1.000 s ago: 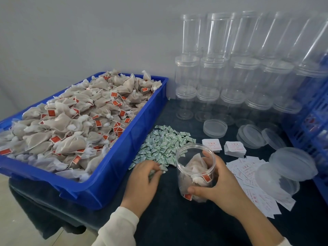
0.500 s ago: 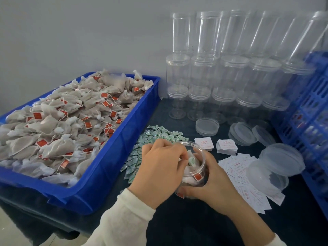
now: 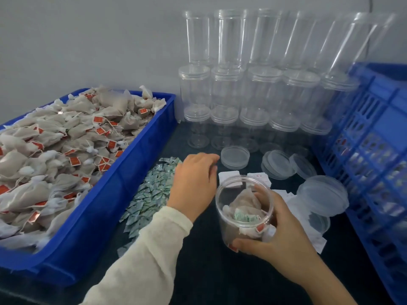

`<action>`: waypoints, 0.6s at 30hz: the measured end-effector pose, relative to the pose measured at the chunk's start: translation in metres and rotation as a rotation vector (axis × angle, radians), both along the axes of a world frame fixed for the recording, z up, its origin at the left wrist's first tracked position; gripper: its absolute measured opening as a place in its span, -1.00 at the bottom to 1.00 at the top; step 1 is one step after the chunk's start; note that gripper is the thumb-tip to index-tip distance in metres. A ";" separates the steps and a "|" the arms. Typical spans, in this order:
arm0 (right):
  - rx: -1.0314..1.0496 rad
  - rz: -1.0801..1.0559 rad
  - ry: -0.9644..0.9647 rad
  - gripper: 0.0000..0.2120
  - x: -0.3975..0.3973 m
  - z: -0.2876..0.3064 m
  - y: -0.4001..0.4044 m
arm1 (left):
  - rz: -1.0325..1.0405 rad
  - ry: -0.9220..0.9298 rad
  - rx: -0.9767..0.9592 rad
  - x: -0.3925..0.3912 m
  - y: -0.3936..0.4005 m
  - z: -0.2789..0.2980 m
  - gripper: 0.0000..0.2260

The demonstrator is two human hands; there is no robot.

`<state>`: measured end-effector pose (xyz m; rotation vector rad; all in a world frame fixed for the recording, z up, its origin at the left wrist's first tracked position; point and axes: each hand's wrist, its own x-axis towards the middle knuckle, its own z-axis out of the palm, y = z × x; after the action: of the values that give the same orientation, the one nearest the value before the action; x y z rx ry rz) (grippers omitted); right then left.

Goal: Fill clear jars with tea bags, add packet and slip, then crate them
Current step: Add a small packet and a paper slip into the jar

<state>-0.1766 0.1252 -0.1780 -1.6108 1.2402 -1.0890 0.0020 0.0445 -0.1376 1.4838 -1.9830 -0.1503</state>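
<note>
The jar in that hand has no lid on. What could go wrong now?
1. The open jar is gripped by the right hand alone, so it might tip and spill its tea bags and green packet.
2. The left hand reaches over the packet pile; its sleeve could sweep packets off the table.
3. Its fingers might nudge the loose lid beside the paper slips.

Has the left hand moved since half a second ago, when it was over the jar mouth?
Yes. The left hand has left the jar and moved away from the person toward the white slip stacks, leaving a green packet inside.
</note>
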 end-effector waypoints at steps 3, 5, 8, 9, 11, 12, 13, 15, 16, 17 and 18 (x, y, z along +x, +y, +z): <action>-0.001 -0.023 -0.044 -0.07 -0.015 -0.004 0.004 | -0.087 -0.292 0.080 -0.024 -0.030 -0.039 -0.71; 0.022 -0.018 -0.075 -0.06 -0.021 -0.006 0.006 | -0.116 -0.400 0.119 -0.037 -0.043 -0.058 -0.73; 0.059 -0.013 -0.134 -0.05 -0.028 -0.009 0.009 | -0.126 -0.457 0.173 -0.048 -0.055 -0.071 -0.74; 0.065 -0.014 -0.141 -0.05 -0.029 -0.009 0.010 | -0.123 -0.471 0.187 -0.050 -0.058 -0.072 -0.76; 0.057 -0.022 -0.129 -0.05 -0.031 -0.008 0.010 | -0.121 -0.501 0.210 -0.051 -0.062 -0.072 -0.79; 0.048 -0.022 -0.119 -0.06 -0.031 -0.007 0.009 | -0.125 -0.517 0.223 -0.052 -0.062 -0.071 -0.80; 0.039 -0.021 -0.116 -0.07 -0.031 -0.007 0.009 | -0.131 -0.530 0.240 -0.052 -0.062 -0.068 -0.81; 0.031 -0.022 -0.123 -0.08 -0.031 -0.009 0.007 | -0.151 -0.538 0.288 -0.052 -0.064 -0.063 -0.81; 0.035 -0.020 -0.129 -0.07 -0.031 -0.009 0.006 | -0.157 -0.538 0.312 -0.052 -0.065 -0.061 -0.81; 0.043 -0.016 -0.136 -0.06 -0.030 -0.009 0.005 | -0.157 -0.538 0.329 -0.051 -0.067 -0.059 -0.81; 0.049 -0.012 -0.141 -0.06 -0.030 -0.010 0.005 | -0.155 -0.537 0.342 -0.051 -0.069 -0.057 -0.80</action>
<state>-0.2065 0.1298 -0.1876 -1.4652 1.1753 -1.1503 -0.0485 -0.0242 -0.1945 1.7107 -2.6087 -0.1775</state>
